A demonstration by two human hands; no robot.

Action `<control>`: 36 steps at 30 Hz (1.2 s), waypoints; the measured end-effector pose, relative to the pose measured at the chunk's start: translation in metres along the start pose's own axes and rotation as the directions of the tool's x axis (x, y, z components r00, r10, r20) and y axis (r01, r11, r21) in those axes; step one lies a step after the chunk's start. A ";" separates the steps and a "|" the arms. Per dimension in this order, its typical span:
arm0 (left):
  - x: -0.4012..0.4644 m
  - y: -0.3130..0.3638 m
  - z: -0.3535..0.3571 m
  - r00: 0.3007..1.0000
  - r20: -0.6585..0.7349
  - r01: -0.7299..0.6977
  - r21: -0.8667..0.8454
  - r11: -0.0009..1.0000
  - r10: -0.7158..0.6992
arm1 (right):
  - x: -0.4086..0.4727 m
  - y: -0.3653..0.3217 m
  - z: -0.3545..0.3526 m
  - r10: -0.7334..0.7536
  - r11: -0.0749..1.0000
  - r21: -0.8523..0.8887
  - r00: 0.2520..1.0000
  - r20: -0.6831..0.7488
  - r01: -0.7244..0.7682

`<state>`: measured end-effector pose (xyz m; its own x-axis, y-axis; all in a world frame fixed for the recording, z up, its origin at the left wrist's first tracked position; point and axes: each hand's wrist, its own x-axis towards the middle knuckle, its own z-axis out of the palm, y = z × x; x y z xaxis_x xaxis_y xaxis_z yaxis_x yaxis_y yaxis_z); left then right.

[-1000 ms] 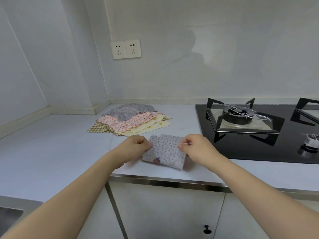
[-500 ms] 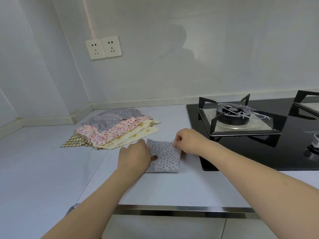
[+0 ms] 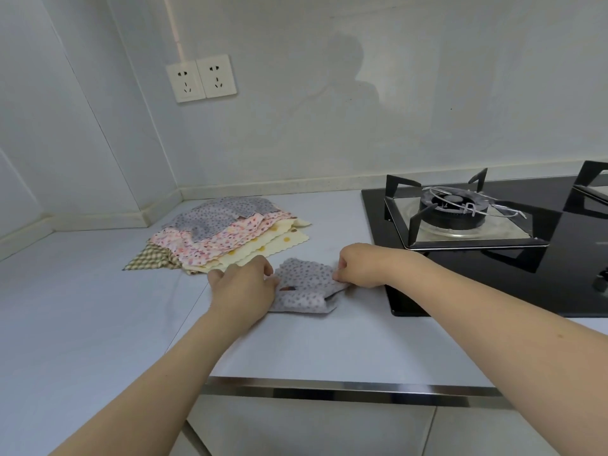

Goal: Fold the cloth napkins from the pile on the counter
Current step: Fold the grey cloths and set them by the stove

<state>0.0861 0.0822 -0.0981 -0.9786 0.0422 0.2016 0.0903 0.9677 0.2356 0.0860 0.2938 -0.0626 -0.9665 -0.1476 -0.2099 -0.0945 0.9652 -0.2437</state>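
A small grey napkin with dark spots (image 3: 304, 289) lies folded on the white counter (image 3: 98, 324), just left of the hob. My left hand (image 3: 243, 291) grips its left edge with curled fingers. My right hand (image 3: 360, 266) pinches its right edge, which is lifted slightly off the counter. Behind and to the left lies the pile of unfolded napkins (image 3: 223, 236): a grey spotted one on top, then a pink floral one, a cream one with yellow dots, and a brown checked one at the bottom.
A black glass gas hob (image 3: 493, 245) with a burner and pan support fills the right side of the counter. Two wall sockets (image 3: 201, 78) sit above the pile. The counter's metal front edge (image 3: 329, 391) runs below my arms.
The view has shifted as my head moved. Both hands stay on the folded grey napkin; its right edge is now pinched and raised a little, where before it lay flat.
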 end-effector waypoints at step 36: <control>-0.076 0.061 -0.016 0.967 0.082 -0.254 0.425 0.869 0.242 | -0.022 -0.002 0.032 0.036 0.874 0.479 0.971 -0.236 0.084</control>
<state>0.1691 0.1339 -0.0838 -0.9395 0.2953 0.1734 0.2478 0.9358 -0.2507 0.1150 0.2877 -0.0881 -0.9983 -0.0580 0.0108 -0.0497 0.7278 -0.6840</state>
